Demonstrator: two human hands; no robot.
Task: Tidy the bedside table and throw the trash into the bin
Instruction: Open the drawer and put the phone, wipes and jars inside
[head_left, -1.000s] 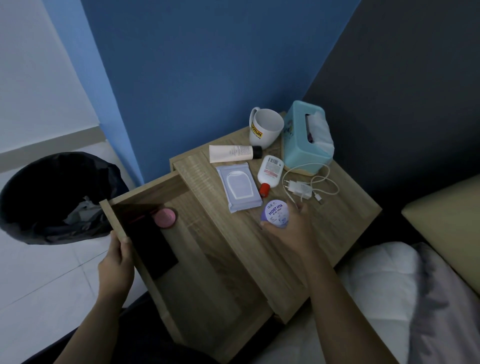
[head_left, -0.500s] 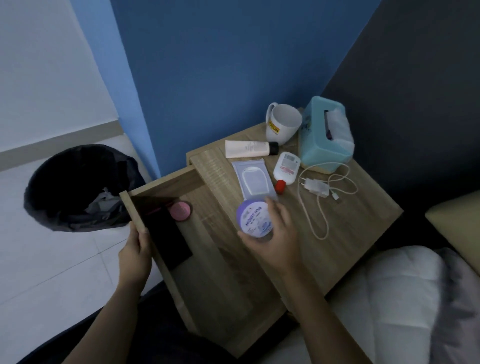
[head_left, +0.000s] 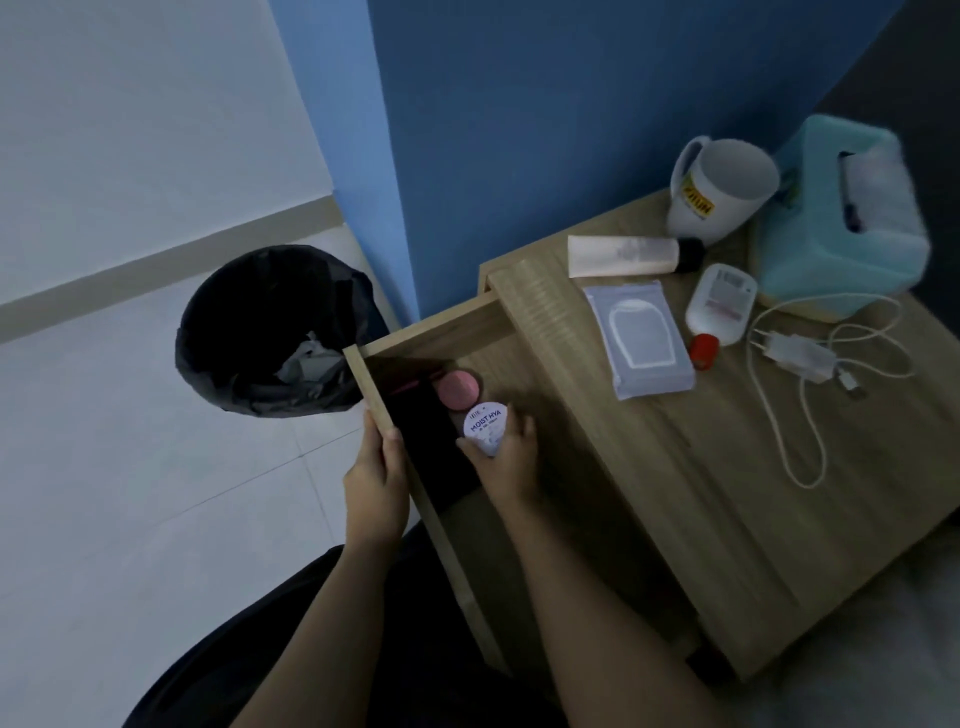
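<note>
now my right hand (head_left: 506, 457) clamps the cream jar (head_left: 485, 427) inside the open drawer (head_left: 524, 415), beside a pink lid (head_left: 457, 389). my left hand (head_left: 376, 478) grips the drawer front.

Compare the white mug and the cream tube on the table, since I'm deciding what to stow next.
The white mug stands upright; the cream tube lies flat. The mug is wide and open-topped; the tube is slim with a dark cap. Both are pale and sit by the wall.

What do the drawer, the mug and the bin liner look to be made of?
Drawer: pale wood-grain board, matte, likely laminate; printed-looking grain streaks. Mug: white, smooth, probably glazed ceramic, with a thick rim. Bin liner: thin black plastic, crinkled with a faint sheen.
</note>
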